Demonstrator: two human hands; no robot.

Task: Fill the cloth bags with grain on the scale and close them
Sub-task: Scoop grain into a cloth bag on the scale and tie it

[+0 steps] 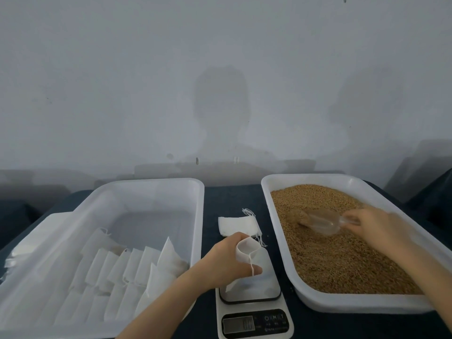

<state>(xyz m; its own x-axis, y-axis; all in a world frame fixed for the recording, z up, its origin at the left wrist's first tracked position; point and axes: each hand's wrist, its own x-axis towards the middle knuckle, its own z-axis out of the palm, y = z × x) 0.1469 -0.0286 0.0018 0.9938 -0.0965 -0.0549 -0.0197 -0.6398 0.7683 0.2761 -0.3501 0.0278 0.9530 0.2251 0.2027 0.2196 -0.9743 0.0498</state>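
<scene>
– cloth bag [245, 249], where is it?
– over the scale [255, 324] at the desk's [232, 199] near edge; my left hand [223, 261] curls round its open mouth.
– and your right hand [374, 223]?
– it pinches the clear scoop [322, 222], dug into the grain [342, 265] in the tray [354, 305].

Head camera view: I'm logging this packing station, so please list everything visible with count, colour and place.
white plastic grain tray: one, white, right side.
brown grain: one heap, brown, in the grain tray.
clear plastic scoop: one, transparent, dug into the grain.
white plastic storage tray: one, white, left side.
white drawstring cloth bags: a row, number unclear, white, in the storage tray.
white digital kitchen scale: one, white, front centre.
open white cloth bag: one, white, on the scale.
flat white cloth bags: small stack, white, behind the scale.
dark table: one, dark blue, underneath everything.
left hand: holds the open bag.
right hand: grips the scoop.
</scene>
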